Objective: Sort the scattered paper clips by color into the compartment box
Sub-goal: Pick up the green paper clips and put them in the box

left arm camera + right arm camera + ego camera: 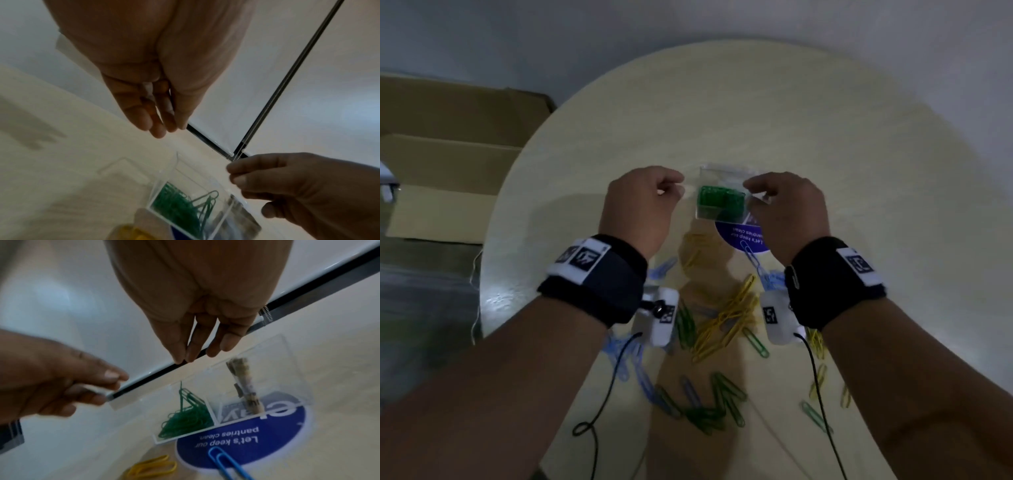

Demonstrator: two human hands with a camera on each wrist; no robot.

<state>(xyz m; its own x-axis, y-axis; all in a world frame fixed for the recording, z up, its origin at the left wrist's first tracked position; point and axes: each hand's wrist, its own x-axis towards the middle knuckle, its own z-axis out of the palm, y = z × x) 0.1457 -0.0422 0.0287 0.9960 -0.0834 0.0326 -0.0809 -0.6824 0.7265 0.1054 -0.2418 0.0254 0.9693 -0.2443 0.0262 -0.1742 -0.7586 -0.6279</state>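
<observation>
Between both hands sits the clear plastic compartment box, resting partly on a round blue sticker on the pale round wooden table, with a heap of green paper clips in its left cell. My left hand pinches a thin clear plastic strip just left of the box, and the right hand hovers at its right edge with fingers lowered and bunched, but whether they grip anything I can't tell. Scattered yellow paper clips, blue paper clips and loose green paper clips lie nearer me, under both wrists.
</observation>
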